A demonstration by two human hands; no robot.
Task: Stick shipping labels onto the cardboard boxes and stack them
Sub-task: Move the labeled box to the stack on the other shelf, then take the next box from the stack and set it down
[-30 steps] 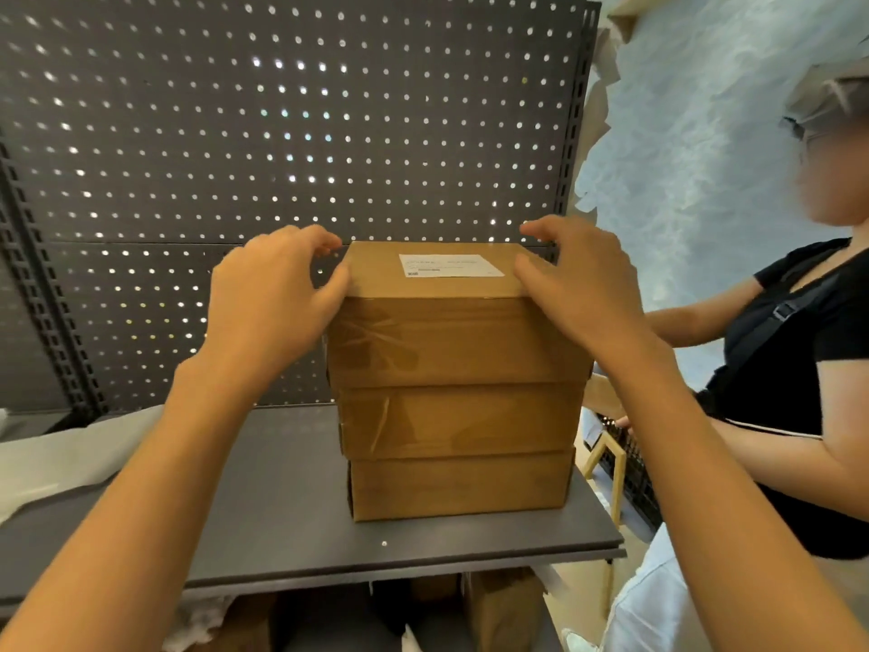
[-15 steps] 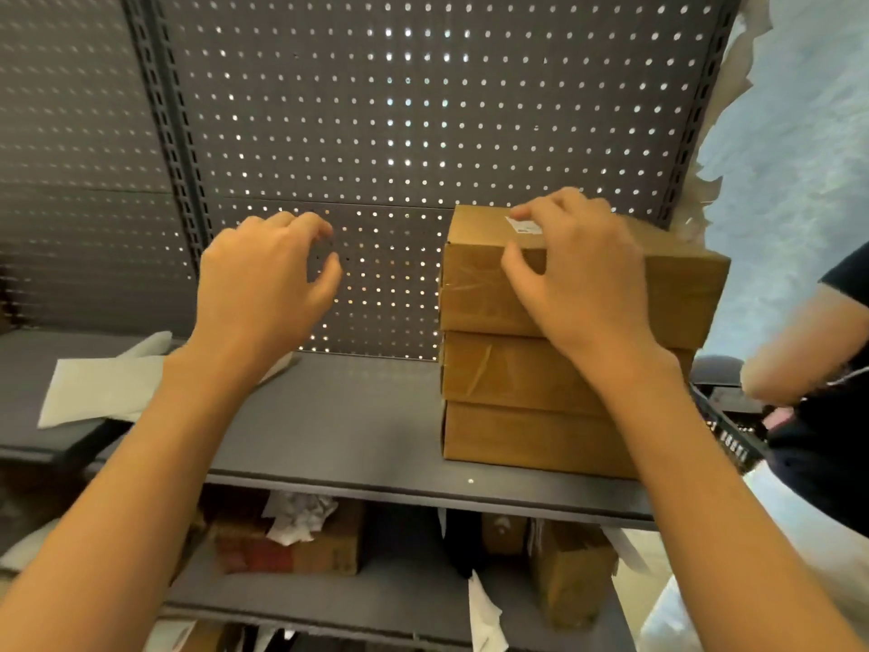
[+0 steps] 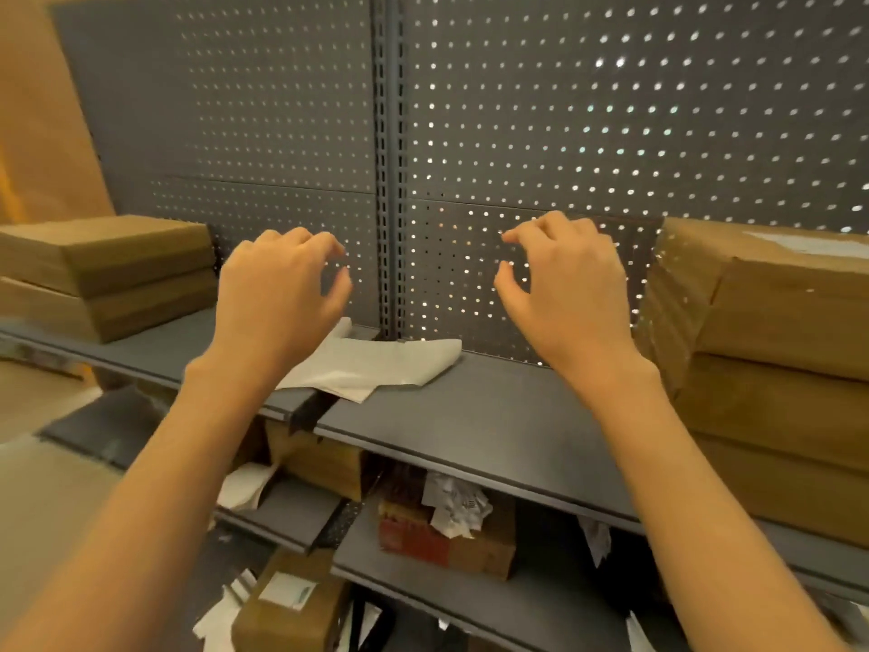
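Done so far: stack of three brown cardboard boxes (image 3: 771, 369) standing on the grey metal shelf (image 3: 493, 416) at right, against the dark perforated back panel (image 3: 517, 134); white shipping label (image 3: 809, 244) stuck on the top box.
Left to do: two more flat brown cardboard boxes (image 3: 103, 275) piled at the far left of the shelf, no label visible on the upper face; judged next in line for labelling and stacking.
Label stock: pale crumpled paper sheet (image 3: 371, 367) lying on the shelf between the two piles, just beside the back panel; printed or blank, cannot tell.
Progress estimate: one stack finished, at least one pile outstanding; probably around midway, judging only from what shows.
Left hand (image 3: 277, 294): raised above the shelf, palm down, fingers loosely curled; grip slack, pinching nothing, touching nothing.
Right hand (image 3: 564, 289): same height, palm down, fingers loosely curled with thumb and forefinger apart; grip slack and empty, near the labelled stack but clear of it.
Below: lower shelf (image 3: 423, 571) cluttered with small brown cardboard cartons (image 3: 451, 538) and white paper scraps (image 3: 454, 505).
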